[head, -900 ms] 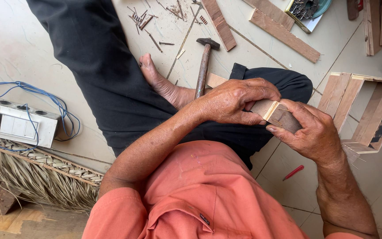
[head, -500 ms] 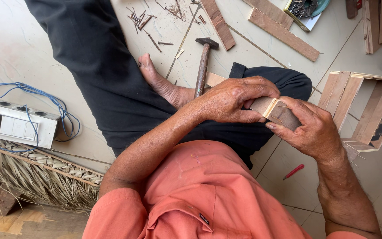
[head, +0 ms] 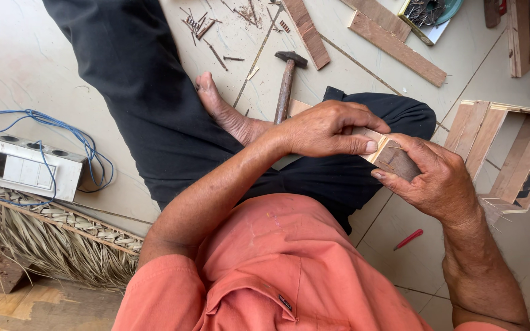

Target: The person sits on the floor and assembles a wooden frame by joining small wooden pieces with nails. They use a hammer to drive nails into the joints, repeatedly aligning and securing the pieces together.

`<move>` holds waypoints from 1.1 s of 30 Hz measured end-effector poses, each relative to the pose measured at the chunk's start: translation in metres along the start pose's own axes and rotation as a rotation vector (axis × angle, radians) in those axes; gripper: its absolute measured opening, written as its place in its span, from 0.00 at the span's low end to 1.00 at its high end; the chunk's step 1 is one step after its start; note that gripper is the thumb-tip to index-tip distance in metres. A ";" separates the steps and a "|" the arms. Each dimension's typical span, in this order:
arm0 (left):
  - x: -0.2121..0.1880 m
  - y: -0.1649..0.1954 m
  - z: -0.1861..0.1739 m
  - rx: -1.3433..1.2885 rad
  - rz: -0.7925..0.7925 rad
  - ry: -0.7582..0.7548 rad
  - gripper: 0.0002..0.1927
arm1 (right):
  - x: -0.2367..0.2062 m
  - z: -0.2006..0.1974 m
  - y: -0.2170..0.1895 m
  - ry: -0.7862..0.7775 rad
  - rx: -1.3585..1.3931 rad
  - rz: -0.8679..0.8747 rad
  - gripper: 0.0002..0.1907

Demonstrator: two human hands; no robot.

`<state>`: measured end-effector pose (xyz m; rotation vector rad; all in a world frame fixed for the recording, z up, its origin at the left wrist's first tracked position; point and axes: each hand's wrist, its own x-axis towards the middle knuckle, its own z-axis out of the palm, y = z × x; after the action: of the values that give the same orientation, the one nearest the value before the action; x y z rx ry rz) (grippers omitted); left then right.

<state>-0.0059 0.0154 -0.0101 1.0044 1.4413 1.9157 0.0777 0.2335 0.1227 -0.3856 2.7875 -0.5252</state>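
I sit cross-legged on a tiled floor in an orange shirt and black trousers. Both hands hold a small wooden block (head: 394, 156) above my lap. My left hand (head: 326, 129) lies over its top and upper end, thumb pressed along its side. From below and from the right, my right hand (head: 430, 178) cups the block, fingers wrapped round its lower end. A hammer (head: 286, 79) with a wooden handle lies on the floor just beyond my left hand, beside my bare foot (head: 225, 113).
An open wooden box frame (head: 504, 153) stands to the right. Wood strips (head: 397, 46) and loose nails (head: 207, 27) lie ahead. A white switch box (head: 23, 165) with blue wire sits at left above a woven palm mat (head: 50, 242). A red pencil (head: 408, 239) lies near my right forearm.
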 end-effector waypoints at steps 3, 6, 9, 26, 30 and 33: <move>0.006 -0.004 0.002 -0.053 -0.039 -0.012 0.25 | -0.005 -0.001 0.000 -0.006 0.002 0.024 0.34; 0.004 -0.007 0.006 -0.128 -0.126 -0.027 0.24 | -0.010 0.003 0.000 -0.011 0.016 0.010 0.35; -0.001 -0.008 0.012 -0.226 -0.184 -0.011 0.22 | -0.015 0.010 0.001 -0.006 0.031 -0.021 0.34; -0.080 -0.078 -0.011 1.020 -0.882 0.274 0.39 | 0.011 0.008 -0.020 0.066 0.015 -0.095 0.27; -0.078 -0.111 -0.007 0.860 -0.930 0.304 0.50 | 0.015 0.011 -0.020 0.085 0.004 -0.115 0.25; -0.068 -0.117 -0.008 0.660 -0.919 0.437 0.51 | 0.017 0.015 -0.018 0.086 0.022 -0.116 0.26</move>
<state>0.0255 -0.0086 -0.1397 0.0325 2.3207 1.0042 0.0703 0.2073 0.1121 -0.5341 2.8515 -0.6124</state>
